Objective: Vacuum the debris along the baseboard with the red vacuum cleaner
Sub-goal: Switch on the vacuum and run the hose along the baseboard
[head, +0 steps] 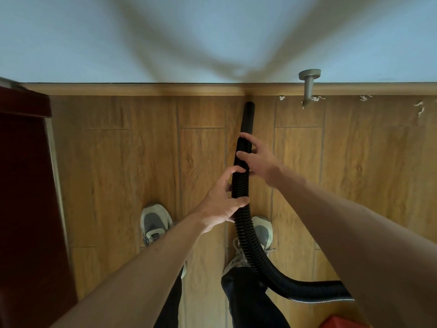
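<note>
A black ribbed vacuum hose (246,235) runs up from the lower right to a smooth black nozzle (248,117) whose tip sits just short of the wooden baseboard (146,89). My right hand (257,159) grips the hose just behind the nozzle. My left hand (224,200) wraps the hose a little lower. A corner of the red vacuum cleaner (340,322) shows at the bottom edge. White scraps of debris (315,98) lie along the baseboard to the right of the nozzle, with more debris (419,107) at the far right.
A grey door stopper (308,89) sticks out of the wall above the debris. A dark red door or cabinet (28,185) fills the left side. My two grey shoes (155,223) stand on the wood-look floor, the hose crossing the right one.
</note>
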Available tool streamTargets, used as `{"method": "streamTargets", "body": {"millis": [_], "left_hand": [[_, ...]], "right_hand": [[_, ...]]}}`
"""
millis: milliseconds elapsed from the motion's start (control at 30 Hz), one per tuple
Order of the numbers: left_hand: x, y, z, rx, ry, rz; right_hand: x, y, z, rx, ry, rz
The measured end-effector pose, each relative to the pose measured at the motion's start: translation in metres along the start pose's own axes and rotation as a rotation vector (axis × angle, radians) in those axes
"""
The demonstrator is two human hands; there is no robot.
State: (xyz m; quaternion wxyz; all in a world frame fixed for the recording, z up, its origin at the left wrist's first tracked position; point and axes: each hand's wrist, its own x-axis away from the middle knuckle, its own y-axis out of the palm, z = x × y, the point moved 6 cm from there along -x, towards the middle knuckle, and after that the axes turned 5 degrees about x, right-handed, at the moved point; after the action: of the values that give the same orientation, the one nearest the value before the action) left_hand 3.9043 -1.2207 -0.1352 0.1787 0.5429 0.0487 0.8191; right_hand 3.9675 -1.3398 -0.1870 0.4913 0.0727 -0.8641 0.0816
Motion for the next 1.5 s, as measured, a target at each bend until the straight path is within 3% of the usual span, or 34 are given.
{"method": "streamTargets", "body": {"millis": [1500], "left_hand": [[-0.04,0.082,0.014,-0.179,-0.008,-0.059]], "right_hand": [[0.006,-0.093,0.034,-0.132,0.043,0.049]]}}
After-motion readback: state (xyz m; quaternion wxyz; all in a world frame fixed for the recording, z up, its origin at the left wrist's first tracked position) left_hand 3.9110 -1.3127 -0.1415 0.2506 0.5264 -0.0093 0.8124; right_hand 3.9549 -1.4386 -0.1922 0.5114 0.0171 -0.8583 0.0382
